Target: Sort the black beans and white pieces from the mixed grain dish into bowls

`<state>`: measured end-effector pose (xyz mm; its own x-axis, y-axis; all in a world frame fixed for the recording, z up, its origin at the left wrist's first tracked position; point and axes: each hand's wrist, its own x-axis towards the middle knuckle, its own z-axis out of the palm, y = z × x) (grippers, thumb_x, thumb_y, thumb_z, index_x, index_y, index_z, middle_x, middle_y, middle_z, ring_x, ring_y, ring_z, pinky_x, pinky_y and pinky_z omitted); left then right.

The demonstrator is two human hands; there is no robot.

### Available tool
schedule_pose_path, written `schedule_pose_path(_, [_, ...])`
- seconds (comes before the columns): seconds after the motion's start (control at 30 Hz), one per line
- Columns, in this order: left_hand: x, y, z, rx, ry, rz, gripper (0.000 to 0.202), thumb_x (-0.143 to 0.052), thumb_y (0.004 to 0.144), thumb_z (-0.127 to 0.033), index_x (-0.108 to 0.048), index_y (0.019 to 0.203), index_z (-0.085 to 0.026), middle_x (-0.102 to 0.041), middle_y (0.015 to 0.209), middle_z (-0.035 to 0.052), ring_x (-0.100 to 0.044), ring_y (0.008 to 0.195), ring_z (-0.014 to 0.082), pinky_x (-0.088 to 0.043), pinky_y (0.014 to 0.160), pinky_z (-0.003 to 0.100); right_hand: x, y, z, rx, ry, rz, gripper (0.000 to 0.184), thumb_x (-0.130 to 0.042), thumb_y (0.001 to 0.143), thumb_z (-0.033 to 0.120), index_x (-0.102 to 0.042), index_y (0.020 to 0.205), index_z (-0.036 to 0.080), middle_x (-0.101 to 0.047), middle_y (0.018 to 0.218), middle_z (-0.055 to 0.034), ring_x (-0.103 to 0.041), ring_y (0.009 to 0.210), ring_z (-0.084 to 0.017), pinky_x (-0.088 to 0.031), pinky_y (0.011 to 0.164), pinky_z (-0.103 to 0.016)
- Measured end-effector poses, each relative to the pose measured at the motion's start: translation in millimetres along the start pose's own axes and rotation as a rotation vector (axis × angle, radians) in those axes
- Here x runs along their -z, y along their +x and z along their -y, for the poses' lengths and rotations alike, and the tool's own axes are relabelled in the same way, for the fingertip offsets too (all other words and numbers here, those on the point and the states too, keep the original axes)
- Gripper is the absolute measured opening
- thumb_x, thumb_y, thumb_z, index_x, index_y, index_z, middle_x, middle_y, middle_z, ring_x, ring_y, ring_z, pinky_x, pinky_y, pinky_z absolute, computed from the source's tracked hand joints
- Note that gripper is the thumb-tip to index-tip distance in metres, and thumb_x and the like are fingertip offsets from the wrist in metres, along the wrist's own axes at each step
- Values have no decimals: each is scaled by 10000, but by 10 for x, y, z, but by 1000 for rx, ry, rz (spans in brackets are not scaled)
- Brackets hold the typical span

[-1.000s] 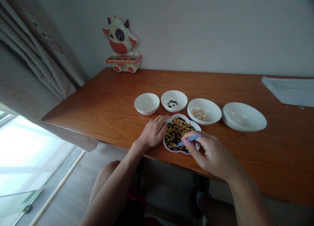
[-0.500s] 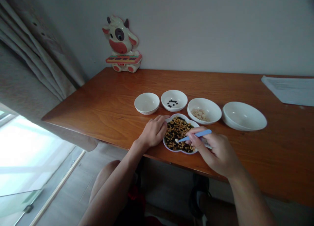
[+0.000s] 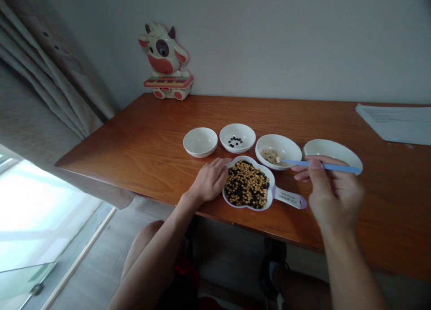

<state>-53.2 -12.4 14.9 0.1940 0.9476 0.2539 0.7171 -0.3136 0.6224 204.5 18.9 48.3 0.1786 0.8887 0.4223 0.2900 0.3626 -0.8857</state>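
My right hand (image 3: pixel 336 193) grips thin blue tweezers (image 3: pixel 340 167), held nearly level. A small pale piece (image 3: pixel 278 159) shows at their tip, over the white bowl of pale flat pieces (image 3: pixel 292 146). On the table's near side lies a flower-shaped white dish with a lilac edge (image 3: pixel 272 201), its labelled handle pointing right. Mixed yellow and black grains (image 3: pixel 247 184) fill it. My left hand (image 3: pixel 210 179) rests on the table, fingers curled against the dish's left rim; the fingertips are partly hidden.
Left of the pale-piece bowl stand a bowl with several black beans (image 3: pixel 244 130) and a bare white bowl (image 3: pixel 200 141). A larger bowl (image 3: pixel 332 148) sits behind my right hand. Farther off are a cow keyboard toy (image 3: pixel 166 63) and paper sheets (image 3: pixel 397 123) on the wooden table (image 3: pixel 134 143).
My right hand has moved right and away from me, carrying the tweezers from over the dish to the bowl of pale pieces. The dish's handle has come into view. My left hand stays put.
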Motion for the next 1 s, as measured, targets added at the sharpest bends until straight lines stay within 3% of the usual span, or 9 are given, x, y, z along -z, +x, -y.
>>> schedule_pose_path(0.33, [-1, 4, -4, -9, 31, 9, 378, -325, 1044, -273, -555, 1311, -135, -668, 1238, 146, -646, 1126, 270, -495, 1003, 421, -15, 28, -79, -3, 3, -81, 281, -607, 947, 469, -670, 994, 199, -731, 804, -57, -649, 597, -180, -514, 598, -342])
schedule_pose_path(1.0, [6, 2, -3, -5, 12, 3, 373, -345, 1040, -272, -566, 1312, -147, -675, 1217, 136, -653, 1109, 265, -503, 994, 414, -30, 68, -121, -49, -85, -86, 308, -588, 954, 508, -671, 1003, 216, -746, 879, -79, -641, 595, -198, -513, 601, -379])
